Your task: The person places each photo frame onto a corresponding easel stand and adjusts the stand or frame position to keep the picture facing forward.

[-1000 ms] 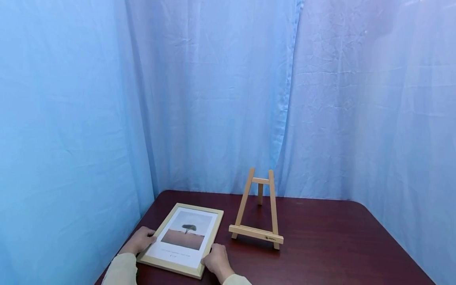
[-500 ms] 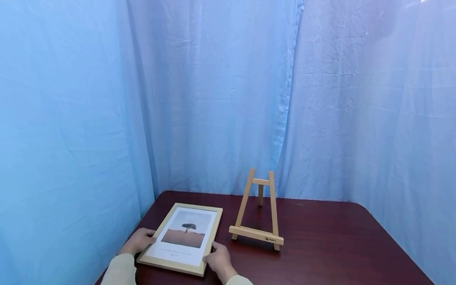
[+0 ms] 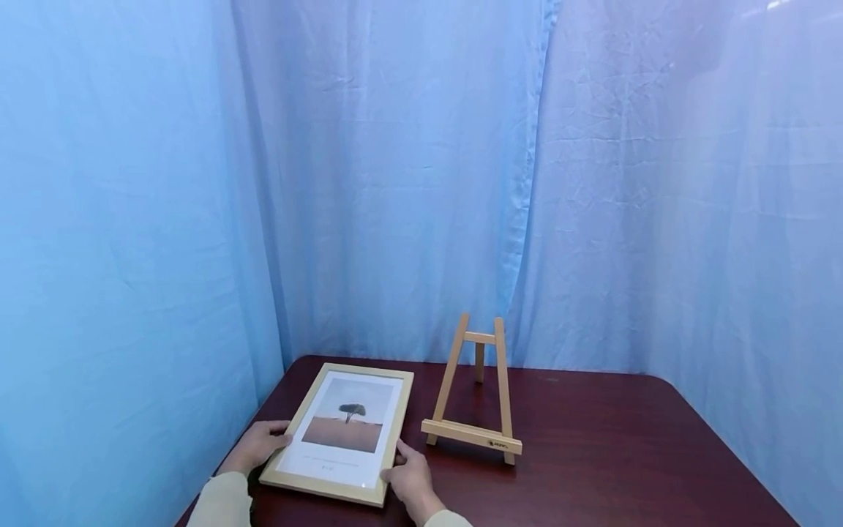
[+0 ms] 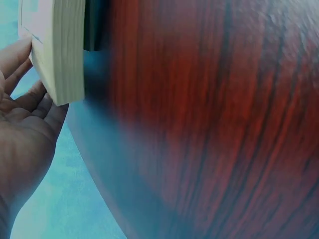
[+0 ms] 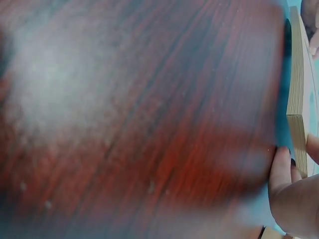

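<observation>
A picture frame [image 3: 323,492] in pale wood, showing a lone tree over brown ground, is held between both hands at the left of the table. On its left side, my left hand [image 3: 257,444] grips the edge, thumb on the face. My right hand [image 3: 411,479] holds the opposite side near the lower corner. In the right wrist view, fingers [image 5: 280,167] reach beneath the frame's edge [image 5: 296,74], with a gap above the tabletop. The left wrist view shows the frame's lower edge [image 4: 69,55] raised, a dark part behind it. A small wooden easel [image 3: 470,433] stands right of the frame.
The dark red wooden table [image 3: 612,446] has rounded far corners and extends right of the easel. Light blue curtains [image 3: 395,183] hang behind it and along both sides.
The picture frame has risen slightly and its far edge has tipped up, shifting a little right. Both hands keep their hold, the right one moving slightly right. The easel stays in place.
</observation>
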`<state>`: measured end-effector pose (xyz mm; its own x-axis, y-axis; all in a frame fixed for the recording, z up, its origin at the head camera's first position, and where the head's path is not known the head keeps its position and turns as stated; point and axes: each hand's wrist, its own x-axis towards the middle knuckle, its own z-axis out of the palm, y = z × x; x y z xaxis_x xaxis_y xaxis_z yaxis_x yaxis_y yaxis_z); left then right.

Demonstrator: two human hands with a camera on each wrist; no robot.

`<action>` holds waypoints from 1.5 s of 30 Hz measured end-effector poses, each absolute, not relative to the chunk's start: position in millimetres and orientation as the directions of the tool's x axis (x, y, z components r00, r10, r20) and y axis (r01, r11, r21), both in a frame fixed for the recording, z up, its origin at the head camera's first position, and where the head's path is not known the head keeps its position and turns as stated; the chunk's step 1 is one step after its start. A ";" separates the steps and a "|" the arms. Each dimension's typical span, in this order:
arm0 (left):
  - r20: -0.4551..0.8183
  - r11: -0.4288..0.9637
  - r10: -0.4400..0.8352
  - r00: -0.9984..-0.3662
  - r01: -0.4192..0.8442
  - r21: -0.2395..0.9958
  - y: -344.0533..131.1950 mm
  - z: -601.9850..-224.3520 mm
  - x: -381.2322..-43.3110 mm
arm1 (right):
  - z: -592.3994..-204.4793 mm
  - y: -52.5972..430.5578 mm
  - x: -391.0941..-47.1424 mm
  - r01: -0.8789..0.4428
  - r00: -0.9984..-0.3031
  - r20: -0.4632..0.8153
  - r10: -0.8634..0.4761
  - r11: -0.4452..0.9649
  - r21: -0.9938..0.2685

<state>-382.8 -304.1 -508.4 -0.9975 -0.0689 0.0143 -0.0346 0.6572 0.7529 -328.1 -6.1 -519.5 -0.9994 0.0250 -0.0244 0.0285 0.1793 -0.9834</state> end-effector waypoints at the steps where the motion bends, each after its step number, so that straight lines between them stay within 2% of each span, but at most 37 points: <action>1: 0.014 0.648 -0.072 -0.997 -0.037 0.761 -303.5 -508.2 -383.0 | -519.3 -5.5 -327.6 0.020 -1.000 -0.015 0.027 0.167 -0.986; 9: 0.056 0.598 -0.072 -0.996 0.002 0.801 -302.5 -502.7 -380.8 | -507.5 -3.3 -327.8 -0.057 -0.998 0.061 0.029 0.113 -0.992; 19: 0.088 0.567 -0.065 -0.994 0.035 0.823 -301.7 -490.5 -381.0 | -490.8 2.3 -334.9 -0.095 -0.995 0.093 -0.038 0.063 -0.993; 33: 0.122 0.469 -0.043 -0.992 0.088 0.879 -298.7 -469.1 -387.0 | -466.7 16.4 -344.4 -0.145 -0.988 0.133 -0.075 0.187 -0.972; 45: 0.132 0.438 -0.038 -0.991 0.102 0.893 -290.8 -448.1 -392.6 | -452.3 23.9 -347.9 -0.229 -0.973 0.223 -0.051 0.183 -0.956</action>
